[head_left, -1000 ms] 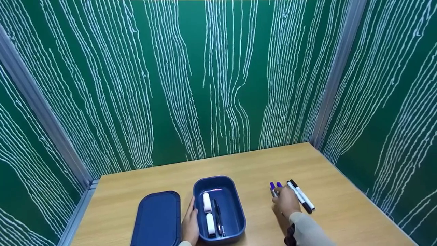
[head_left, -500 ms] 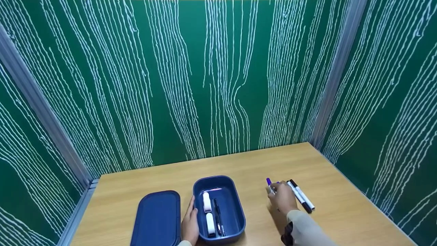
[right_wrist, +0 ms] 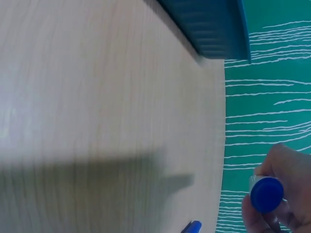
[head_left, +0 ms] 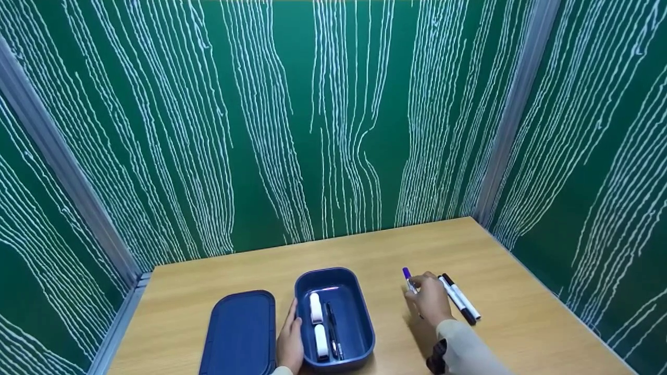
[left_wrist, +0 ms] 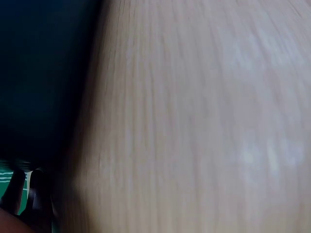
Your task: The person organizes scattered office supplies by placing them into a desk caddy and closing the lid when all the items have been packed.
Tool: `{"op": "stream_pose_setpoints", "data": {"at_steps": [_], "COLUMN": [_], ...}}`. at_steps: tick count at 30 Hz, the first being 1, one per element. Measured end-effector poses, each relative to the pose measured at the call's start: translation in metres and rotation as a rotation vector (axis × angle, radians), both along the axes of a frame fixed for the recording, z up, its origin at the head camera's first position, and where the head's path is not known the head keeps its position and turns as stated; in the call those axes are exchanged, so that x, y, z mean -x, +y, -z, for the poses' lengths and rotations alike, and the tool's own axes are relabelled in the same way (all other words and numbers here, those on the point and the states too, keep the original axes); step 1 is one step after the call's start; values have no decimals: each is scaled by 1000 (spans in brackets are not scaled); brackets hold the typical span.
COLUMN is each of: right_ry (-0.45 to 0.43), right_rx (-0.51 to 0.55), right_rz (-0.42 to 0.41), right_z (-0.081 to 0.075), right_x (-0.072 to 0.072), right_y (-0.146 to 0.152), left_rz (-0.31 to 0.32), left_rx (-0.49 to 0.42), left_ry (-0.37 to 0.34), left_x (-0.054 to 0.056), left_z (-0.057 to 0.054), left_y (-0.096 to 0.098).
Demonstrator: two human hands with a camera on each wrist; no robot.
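Head: marker (head_left: 409,279) aslant, cap (head_left: 406,272) up-left

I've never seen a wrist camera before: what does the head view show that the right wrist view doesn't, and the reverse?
Only the head view shows the left hand against the blue box, the lid, two white items and a dark pen inside the box, and two black-and-white markers.

Only the right wrist view shows the held marker end-on, round and blue, plus faint stripes on the box's outer side.

Both show the right hand pinching the marker, the box, the wooden table and the green wall with white lines.
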State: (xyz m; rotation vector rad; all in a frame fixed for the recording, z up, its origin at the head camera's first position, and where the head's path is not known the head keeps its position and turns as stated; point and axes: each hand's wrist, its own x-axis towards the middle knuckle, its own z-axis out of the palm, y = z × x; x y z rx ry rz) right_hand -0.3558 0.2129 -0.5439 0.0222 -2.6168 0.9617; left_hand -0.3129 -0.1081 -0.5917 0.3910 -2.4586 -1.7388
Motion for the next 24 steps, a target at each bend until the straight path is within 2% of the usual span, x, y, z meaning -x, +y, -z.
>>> {"op": "stream_pose_setpoints", "data": {"at_steps": [5, 14, 24], "right_ry": [26, 24, 39], "right_rx": [15, 75, 118], "right_rz": [3, -2, 4], "right_z": [-2, -6, -10], "right_x": [-2, -5, -9], "right_y": [-3, -9, -17], "left_rz": [-2, -7, -1], "left_rx": [1, -6, -16], "left_ry": [27, -14, -15], "left_x": [-1, 0, 1], "left_z": [0, 0, 0], "left_y": [0, 1, 2]}}
